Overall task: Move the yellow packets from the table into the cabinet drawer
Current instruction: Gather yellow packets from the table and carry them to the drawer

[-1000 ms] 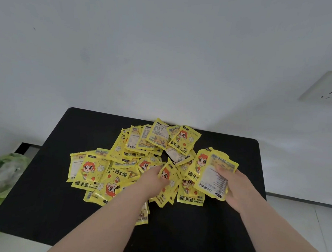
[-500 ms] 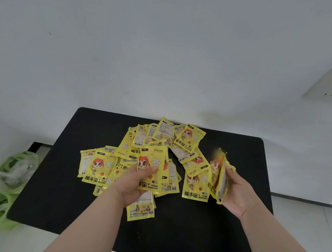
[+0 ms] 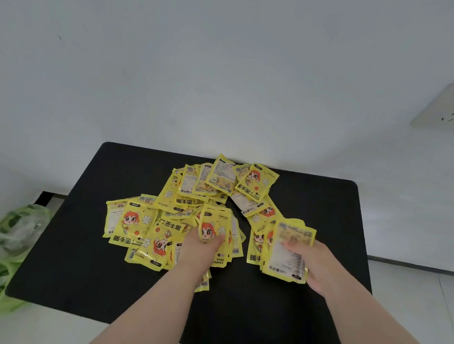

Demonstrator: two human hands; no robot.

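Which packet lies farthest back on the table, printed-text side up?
The back-face packet at the pile's far edge, tilted, showing pale print instead of the cartoon. Its right-hand neighbour, the cartoon-face packet, lies face up on the black table.

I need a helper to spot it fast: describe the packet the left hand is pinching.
On the black table, find the yellow packet pile. At its near middle edge the left hand pinches one upright packet, its red-haired cartoon face toward the camera; the right hand holds a stack showing printed backs.
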